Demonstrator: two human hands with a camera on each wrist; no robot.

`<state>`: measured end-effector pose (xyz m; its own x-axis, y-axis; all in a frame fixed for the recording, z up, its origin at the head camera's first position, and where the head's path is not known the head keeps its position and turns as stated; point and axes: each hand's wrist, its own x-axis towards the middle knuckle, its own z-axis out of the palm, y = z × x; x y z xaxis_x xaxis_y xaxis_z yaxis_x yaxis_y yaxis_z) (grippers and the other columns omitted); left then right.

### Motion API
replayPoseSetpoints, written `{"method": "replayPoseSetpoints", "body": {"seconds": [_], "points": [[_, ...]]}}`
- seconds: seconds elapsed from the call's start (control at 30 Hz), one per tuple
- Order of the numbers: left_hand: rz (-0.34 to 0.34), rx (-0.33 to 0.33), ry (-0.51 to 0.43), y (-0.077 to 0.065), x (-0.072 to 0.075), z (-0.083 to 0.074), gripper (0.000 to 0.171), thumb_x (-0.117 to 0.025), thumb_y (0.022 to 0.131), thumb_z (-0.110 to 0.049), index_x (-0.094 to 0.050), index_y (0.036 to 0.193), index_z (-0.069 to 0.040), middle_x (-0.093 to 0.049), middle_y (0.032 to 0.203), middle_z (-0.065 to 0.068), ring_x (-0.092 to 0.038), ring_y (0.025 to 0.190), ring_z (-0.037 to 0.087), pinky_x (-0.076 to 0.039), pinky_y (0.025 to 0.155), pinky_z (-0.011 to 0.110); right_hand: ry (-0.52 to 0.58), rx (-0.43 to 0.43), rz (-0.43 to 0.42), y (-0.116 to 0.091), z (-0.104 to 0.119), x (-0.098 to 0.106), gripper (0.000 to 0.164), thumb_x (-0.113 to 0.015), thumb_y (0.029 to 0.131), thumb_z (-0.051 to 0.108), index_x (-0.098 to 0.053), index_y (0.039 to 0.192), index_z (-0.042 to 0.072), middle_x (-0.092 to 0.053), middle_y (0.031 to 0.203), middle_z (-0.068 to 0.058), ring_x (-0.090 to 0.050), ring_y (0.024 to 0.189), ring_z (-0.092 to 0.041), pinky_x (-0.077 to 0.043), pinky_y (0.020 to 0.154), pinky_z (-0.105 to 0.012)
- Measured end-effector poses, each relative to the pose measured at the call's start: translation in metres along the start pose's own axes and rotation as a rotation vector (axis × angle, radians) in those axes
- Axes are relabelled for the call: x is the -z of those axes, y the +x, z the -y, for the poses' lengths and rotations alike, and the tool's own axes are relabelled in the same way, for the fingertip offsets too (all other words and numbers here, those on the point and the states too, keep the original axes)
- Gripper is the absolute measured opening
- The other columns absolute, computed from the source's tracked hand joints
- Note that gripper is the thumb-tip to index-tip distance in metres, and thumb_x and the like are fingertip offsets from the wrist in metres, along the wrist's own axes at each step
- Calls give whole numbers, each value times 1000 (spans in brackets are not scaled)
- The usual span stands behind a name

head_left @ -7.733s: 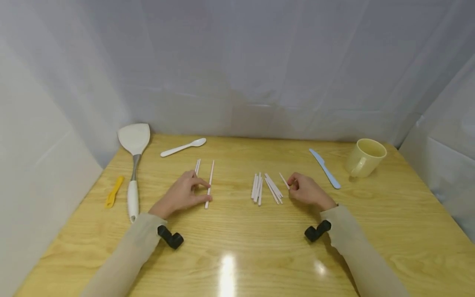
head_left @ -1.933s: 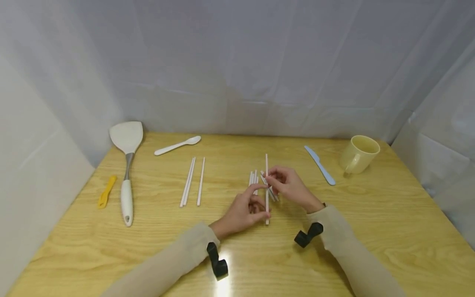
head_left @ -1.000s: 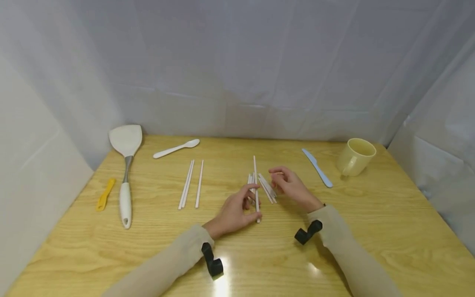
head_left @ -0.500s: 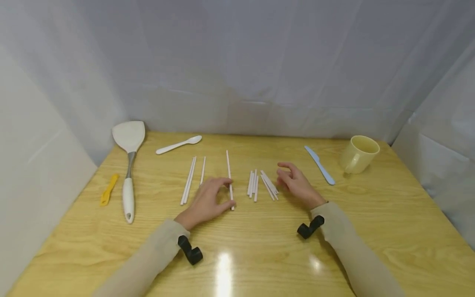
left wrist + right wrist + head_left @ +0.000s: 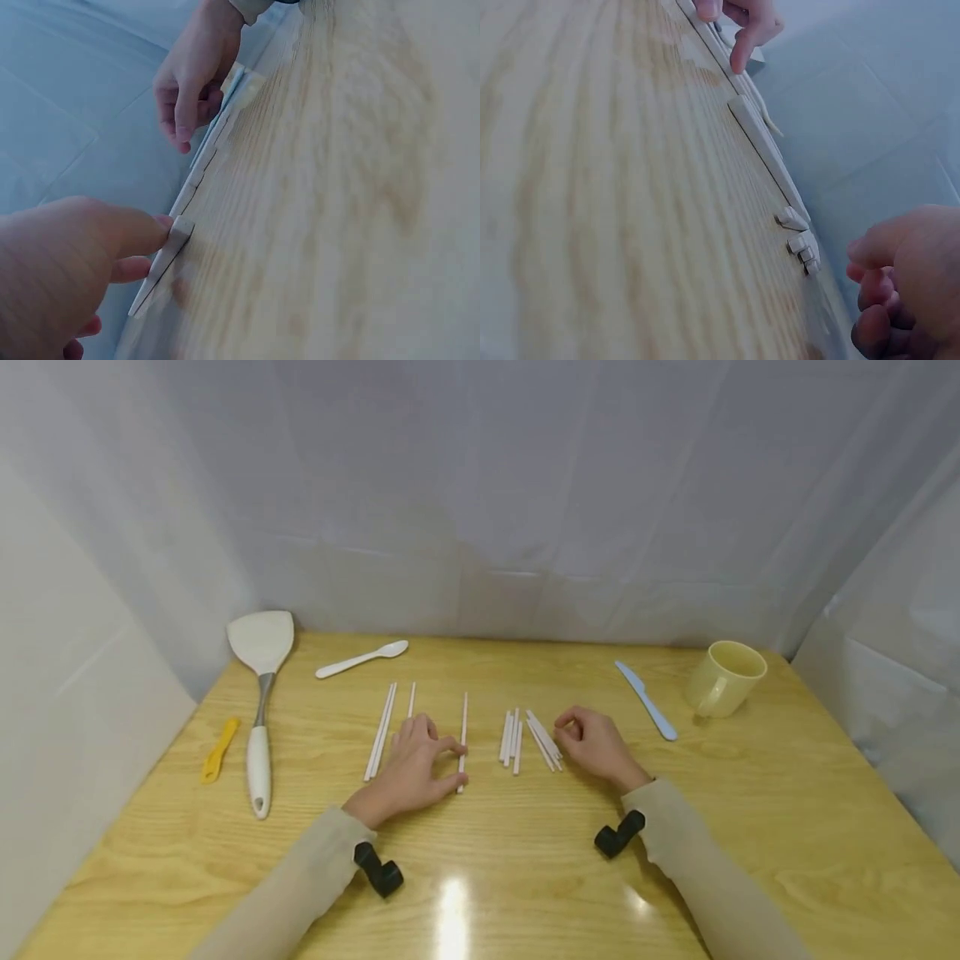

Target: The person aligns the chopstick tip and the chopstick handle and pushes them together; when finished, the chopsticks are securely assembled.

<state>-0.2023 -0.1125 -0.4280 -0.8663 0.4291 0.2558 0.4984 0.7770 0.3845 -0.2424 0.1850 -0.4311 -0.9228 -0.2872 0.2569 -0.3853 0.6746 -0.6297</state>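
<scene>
- While the left hand [image 5: 408,768] pinches a lone white stick [image 5: 463,718], its grip is narrow: the thumb is at the end toward the surface's near edge, the index finger a little farther up. The stick lies on the surface [image 5: 510,852], about midway between its left and right edges, pointing at the far edge.
- The right hand [image 5: 595,743] holds nothing; its fingers are loosely curled, the thumb close to the index finger.
- Just beside that hand, toward the left edge, is a slanted bundle [image 5: 546,742] of short white sticks.
- Between that bundle and the lone stick lies a straighter bundle [image 5: 512,739].
- A single stick [image 5: 412,700] reaches out from behind the left hand, partly hidden; nearer the left edge, a pair of sticks [image 5: 379,731] lies close together.
- A white spoon [image 5: 363,660] lies near the far edge.
- Along the left edge are a spatula [image 5: 258,760], its head at the far left corner, and a small yellow tool [image 5: 220,750].
- Toward the right edge lies a blue knife [image 5: 645,700], and a yellow mug [image 5: 726,678] stands upright near the far right corner.
</scene>
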Motion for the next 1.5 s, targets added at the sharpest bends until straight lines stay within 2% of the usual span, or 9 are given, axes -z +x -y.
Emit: {"method": "replayPoseSetpoints", "body": {"seconds": [0.33, 0.57, 0.77, 0.9, 1.13, 1.27, 1.5], "points": [[-9, 17, 0, 0, 8, 14, 35, -78, 76, -43, -74, 104, -23, -35, 90, 2, -30, 86, 22, -21, 73, 34, -74, 33, 19, 0, 1, -2, 12, -69, 87, 13, -68, 95, 4, -54, 62, 1, -44, 53, -8, -39, 53, -24], [-17, 35, -17, -6, 10, 23, 35, -79, 76, -41, -74, 105, -22, -36, 90, 3, -30, 84, 22, -21, 73, 33, -73, 33, 59, -1, 2, -3, 11, -68, 87, 12, -68, 94, 3, -54, 62, 2, -44, 53, -8, -38, 52, -24], [-47, 12, -33, -12, 14, 31, 34, -80, 74, -37, -75, 102, -19, -34, 86, 4, -29, 82, 23, -21, 72, 33, -79, 21, 66, 0, 3, -4, 11, -67, 87, 10, -69, 94, 3, -52, 60, 1, -43, 51, -8, -36, 51, -24], [-44, 13, -34, -16, 18, 42, 32, -80, 75, -35, -75, 102, -19, -34, 86, 4, -28, 82, 22, -20, 71, 33, -95, 12, 51, 0, 3, -4, 10, -66, 85, 8, -68, 93, 3, -52, 60, 1, -43, 52, -8, -37, 52, -24], [-81, -26, -26, -10, 27, 57, 31, -80, 74, -36, -75, 99, -18, -34, 86, 3, -28, 81, 22, -20, 71, 33, -106, 4, 5, 3, 2, -1, 11, -62, 81, 4, -66, 92, 2, -52, 61, 1, -45, 54, -9, -38, 54, -25], [-74, -19, -18, -12, 31, 61, 29, -81, 73, -33, -75, 97, -18, -33, 84, 2, -28, 81, 21, -20, 71, 33, -92, 32, 13, 4, 3, -1, 13, -60, 80, 2, -65, 93, 2, -50, 60, 2, -43, 53, -8, -37, 53, -24], [-45, -5, 9, -15, 33, 63, 30, -79, 74, -34, -74, 99, -19, -34, 85, 2, -28, 80, 21, -20, 72, 34, -88, 61, 27, -2, -1, -2, 17, -59, 86, 2, -65, 102, 5, -43, 55, 5, -34, 47, -6, -30, 49, -23]]}}
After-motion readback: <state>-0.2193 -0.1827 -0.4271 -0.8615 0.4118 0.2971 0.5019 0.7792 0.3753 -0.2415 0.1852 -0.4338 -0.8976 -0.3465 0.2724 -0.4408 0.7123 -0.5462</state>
